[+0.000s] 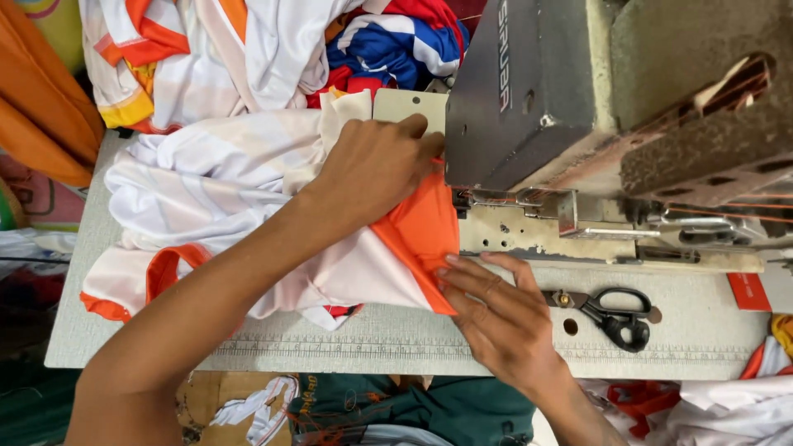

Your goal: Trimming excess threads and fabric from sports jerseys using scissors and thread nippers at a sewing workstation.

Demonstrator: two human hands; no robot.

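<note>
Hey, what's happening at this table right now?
A person is feeding a white and orange garment into a sewing machine. Their left hand lies flat on the fabric next to the machine head, and the right hand presses the folded orange edge at the machine's bed. Black-handled scissors lie on the grey table to the right, untouched. More white, orange and blue garments are piled behind.

We see even, soft daylight with faint shadows under the forearms; the dark grey metal sewing machine head (529,91) looms slightly blurred up close, and edges bend mildly.
</note>
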